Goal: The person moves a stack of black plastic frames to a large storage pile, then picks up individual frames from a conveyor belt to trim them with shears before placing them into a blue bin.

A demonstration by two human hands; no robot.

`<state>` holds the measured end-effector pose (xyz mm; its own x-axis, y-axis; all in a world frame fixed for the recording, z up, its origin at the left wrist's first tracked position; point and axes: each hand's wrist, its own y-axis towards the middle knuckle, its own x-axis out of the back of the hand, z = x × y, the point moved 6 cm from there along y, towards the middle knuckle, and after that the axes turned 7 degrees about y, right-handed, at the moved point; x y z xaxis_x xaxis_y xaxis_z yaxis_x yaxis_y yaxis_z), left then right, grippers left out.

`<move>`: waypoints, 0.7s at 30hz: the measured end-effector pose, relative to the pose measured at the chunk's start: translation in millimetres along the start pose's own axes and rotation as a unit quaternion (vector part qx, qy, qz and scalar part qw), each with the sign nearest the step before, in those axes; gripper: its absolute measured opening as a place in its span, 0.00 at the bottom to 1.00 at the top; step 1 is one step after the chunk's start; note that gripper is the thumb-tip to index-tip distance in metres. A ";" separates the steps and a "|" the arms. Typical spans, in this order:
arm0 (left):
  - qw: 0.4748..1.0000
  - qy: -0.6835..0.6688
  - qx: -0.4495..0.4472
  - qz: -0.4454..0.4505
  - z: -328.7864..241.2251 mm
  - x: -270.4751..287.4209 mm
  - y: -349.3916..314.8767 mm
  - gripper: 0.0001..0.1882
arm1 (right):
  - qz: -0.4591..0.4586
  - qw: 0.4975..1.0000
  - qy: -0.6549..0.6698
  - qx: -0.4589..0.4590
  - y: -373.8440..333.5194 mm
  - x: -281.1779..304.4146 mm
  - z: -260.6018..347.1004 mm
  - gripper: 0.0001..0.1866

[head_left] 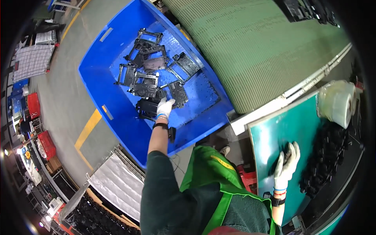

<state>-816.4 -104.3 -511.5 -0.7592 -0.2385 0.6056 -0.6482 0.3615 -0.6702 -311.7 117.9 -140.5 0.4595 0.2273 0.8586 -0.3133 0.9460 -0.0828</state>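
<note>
A gloved worker reached into a parts bin.

The left hand (pixel 165 108) closed on a dark flat plastic frame (pixel 150 109) near the front wall of the big blue plastic bin (pixel 98 78); the right hand (pixel 287 162) lay open, fingers spread, on the teal board (pixel 274 129) beside small black parts (pixel 325 156).

A blue bin (pixel 98 70) stood on the grey floor (pixel 66 102), holding dark metal frames (pixel 150 62). A teal table (pixel 274 133) carried small black parts (pixel 327 154).
</note>
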 end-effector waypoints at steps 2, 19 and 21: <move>0.988 0.073 0.117 -0.074 -1.6 -15.9 26.4 0.36 | -0.007 1.000 0.014 0.011 -1.6 -3.1 -3.2 0.23; 0.986 0.104 0.070 -0.108 32.8 3.1 11.6 0.31 | -0.007 0.999 0.029 -0.025 -13.9 -4.5 -32.6 0.23; 0.994 -0.033 -0.002 -0.100 40.7 18.5 10.7 0.27 | -0.006 1.000 0.020 -0.021 -12.7 -2.9 -34.8 0.23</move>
<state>-839.8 -141.6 -524.9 -0.6174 -0.3645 0.6971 -0.7864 0.3053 -0.5369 -280.1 113.2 -159.6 0.4951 0.2249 0.8392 -0.2737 0.9571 -0.0950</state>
